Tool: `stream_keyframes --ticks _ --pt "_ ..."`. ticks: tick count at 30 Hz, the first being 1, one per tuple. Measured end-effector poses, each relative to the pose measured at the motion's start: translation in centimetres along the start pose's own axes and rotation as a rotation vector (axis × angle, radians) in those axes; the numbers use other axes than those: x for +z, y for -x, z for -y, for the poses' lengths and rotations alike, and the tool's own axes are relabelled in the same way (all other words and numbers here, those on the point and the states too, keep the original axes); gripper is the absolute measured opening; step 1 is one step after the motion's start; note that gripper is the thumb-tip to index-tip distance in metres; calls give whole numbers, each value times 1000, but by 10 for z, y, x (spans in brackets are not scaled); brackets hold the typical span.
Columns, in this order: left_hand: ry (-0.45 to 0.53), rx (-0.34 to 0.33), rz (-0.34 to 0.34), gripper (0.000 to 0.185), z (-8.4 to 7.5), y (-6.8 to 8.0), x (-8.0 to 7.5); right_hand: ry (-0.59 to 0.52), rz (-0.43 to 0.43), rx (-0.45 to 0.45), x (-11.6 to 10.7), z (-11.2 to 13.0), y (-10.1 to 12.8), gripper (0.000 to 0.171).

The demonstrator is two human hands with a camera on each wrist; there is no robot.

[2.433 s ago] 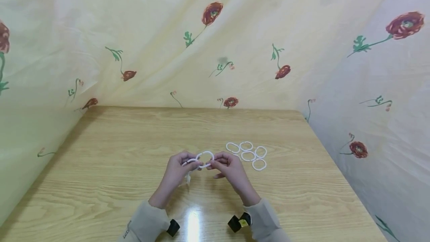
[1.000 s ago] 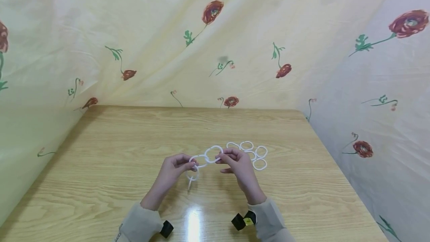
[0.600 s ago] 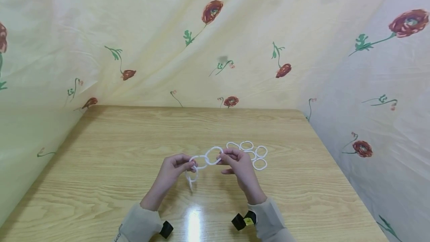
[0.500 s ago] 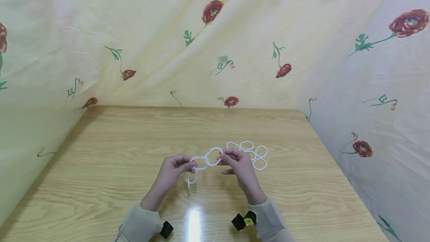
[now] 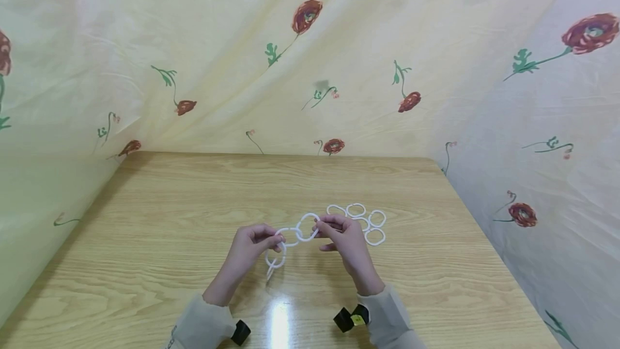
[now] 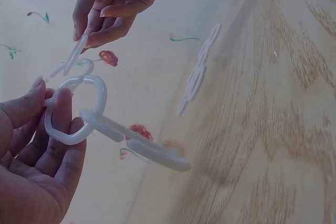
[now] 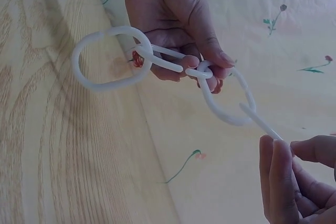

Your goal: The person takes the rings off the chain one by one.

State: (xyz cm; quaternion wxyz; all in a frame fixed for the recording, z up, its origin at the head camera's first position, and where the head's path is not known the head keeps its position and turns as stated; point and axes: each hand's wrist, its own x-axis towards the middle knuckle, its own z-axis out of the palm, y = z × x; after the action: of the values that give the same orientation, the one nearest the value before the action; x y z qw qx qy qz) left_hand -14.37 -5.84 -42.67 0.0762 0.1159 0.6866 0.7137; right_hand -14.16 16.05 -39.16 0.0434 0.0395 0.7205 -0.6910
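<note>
- Linking step: my left hand [image 5: 252, 244] and right hand [image 5: 341, 236] each pinch an end of the ring chain [image 5: 290, 236].
- Next, I judge, calls for a loose ring [image 5: 374, 237] off the bench [image 5: 145, 220].

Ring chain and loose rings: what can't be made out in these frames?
- Chain: head view too small to count links or see how they join.
- Right hand: right wrist view cuts it off at the edge; the fingers hide its grip on the end ring.
- Loose rings: partly behind the right hand in head view; blurred, edge-on in left wrist view.
- Left hand: palm cut off by the frame.
</note>
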Motion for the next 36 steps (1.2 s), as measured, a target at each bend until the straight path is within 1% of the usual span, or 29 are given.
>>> stream_keyframes --ticks 3,12,19,28,36 --pt "-10 2 -3 21 0 0 1 9 -12 -8 1 0 0 22" --pt "-63 -12 -9 19 0 -2 4 43 -5 -17 3 3 2 22" --pt "-78 30 14 20 1 -2 5 83 0 -41 5 4 4 18" --pt "-77 9 21 20 0 -2 7 168 7 -68 8 8 8 16" --pt "-91 -32 10 20 -2 -3 9 244 24 -86 11 12 11 17"
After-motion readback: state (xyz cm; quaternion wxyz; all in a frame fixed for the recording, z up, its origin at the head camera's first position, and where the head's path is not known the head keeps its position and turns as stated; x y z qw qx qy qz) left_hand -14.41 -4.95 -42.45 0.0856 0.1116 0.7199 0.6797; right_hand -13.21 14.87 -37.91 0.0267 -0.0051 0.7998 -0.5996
